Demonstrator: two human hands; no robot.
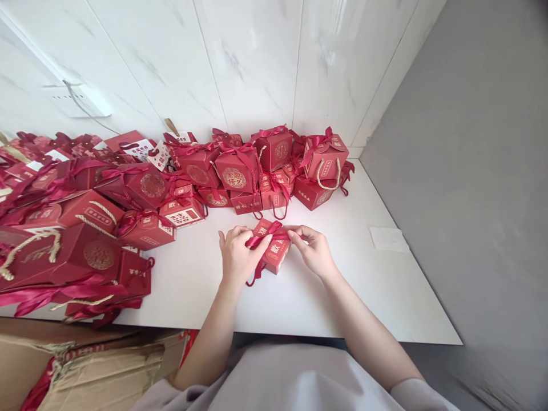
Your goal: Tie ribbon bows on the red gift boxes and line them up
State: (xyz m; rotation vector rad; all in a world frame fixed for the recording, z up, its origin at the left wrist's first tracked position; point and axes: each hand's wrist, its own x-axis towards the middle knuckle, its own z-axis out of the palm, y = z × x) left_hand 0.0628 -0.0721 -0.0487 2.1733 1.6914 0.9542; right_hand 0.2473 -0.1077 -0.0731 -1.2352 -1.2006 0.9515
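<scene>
A small red gift box [276, 257] with pale lettering lies on the white table in front of me. A dark red satin ribbon [277, 230] runs across its top, gathered at the middle. My left hand [240, 251] pinches the ribbon on the left side of the box, thumb along it. On the right, my right hand [311, 248] pinches the ribbon between thumb and forefinger. A dark red cord handle [256, 275] hangs from the box's near left side. The fingers of my left hand are partly hidden behind its back.
Red gift boxes with ribbons and rope handles are piled at the left [98, 251] and along the wall [237, 171]. A white card [389, 239] lies at the right by the grey partition [462, 171]. An open cardboard box [103, 374] stands below the table edge.
</scene>
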